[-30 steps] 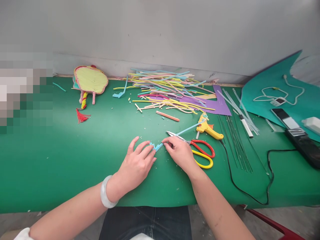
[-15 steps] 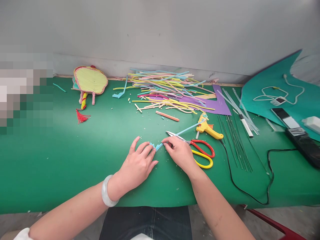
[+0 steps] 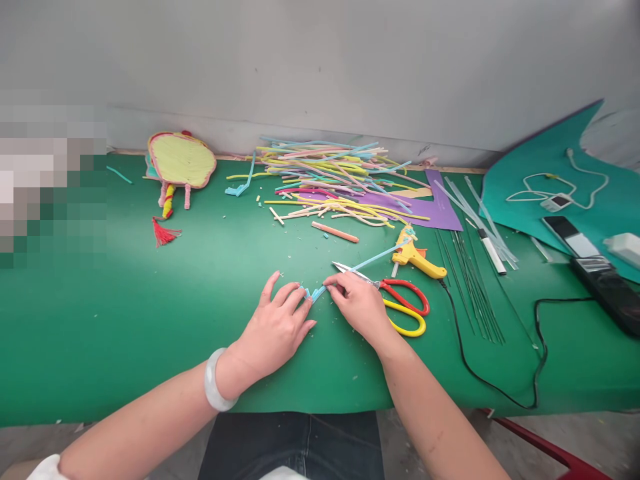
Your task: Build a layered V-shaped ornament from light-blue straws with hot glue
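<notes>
Light-blue strip on the green table, between the hands; near end bent into short, tight folds.

Left hand: fingers spread, thumb clear of the piece, fingertips down on the folds, presumably to stop them springing open.

Right hand: thumb and forefinger pinched together on the strip just beside the folds, probably for fine control where the bending ends.

Tail slants out beyond the right hand to overlap the front of the yellow glue gun. Right hand hides its middle, so one continuous strip is my reading, not a certainty.

Scissors beside the right hand, handles pointing right; seemingly parked for easy reach.

Loose coloured strips heaped at the back, apparently as stock. Second bent blue piece left of them.
</notes>
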The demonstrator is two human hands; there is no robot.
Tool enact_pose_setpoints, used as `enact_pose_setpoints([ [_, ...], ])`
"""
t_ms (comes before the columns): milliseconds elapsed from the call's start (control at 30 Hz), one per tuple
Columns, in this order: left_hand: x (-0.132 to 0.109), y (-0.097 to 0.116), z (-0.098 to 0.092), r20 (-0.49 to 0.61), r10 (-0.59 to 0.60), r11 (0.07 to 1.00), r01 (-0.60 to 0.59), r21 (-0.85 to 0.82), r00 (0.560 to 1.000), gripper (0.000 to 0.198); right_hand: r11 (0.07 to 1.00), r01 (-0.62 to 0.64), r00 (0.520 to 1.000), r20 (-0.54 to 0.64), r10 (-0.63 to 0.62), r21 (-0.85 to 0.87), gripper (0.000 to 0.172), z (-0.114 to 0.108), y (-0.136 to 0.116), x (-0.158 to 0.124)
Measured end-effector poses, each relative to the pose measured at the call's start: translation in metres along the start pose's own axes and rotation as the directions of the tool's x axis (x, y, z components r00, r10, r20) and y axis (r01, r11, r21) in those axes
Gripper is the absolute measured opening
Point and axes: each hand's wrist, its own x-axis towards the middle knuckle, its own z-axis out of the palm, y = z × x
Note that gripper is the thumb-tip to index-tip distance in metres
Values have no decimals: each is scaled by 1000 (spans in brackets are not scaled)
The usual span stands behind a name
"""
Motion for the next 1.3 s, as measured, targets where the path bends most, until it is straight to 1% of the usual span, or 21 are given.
enact_pose_setpoints([
  [367, 0, 1, 0, -20, 8, 1000, -8, 24, 1000, 29, 1000, -20, 1000, 8, 20, 0, 17, -1, -2, 0],
  [533, 0, 0, 1, -12, 8, 1000, -7, 24, 1000, 30, 1000, -20, 1000, 8, 19, 4, 18, -1, -2, 0],
  [1000, -2, 0, -1, 20, -12, 1000, 12, -8, 1000, 30, 1000, -16, 1000, 1, 16, -4, 19, -2, -2, 0],
  [1300, -1, -2, 1, 9, -22, 998, 23, -53, 1000, 29, 1000, -21, 1000, 7, 21, 1, 19, -2, -2, 0],
])
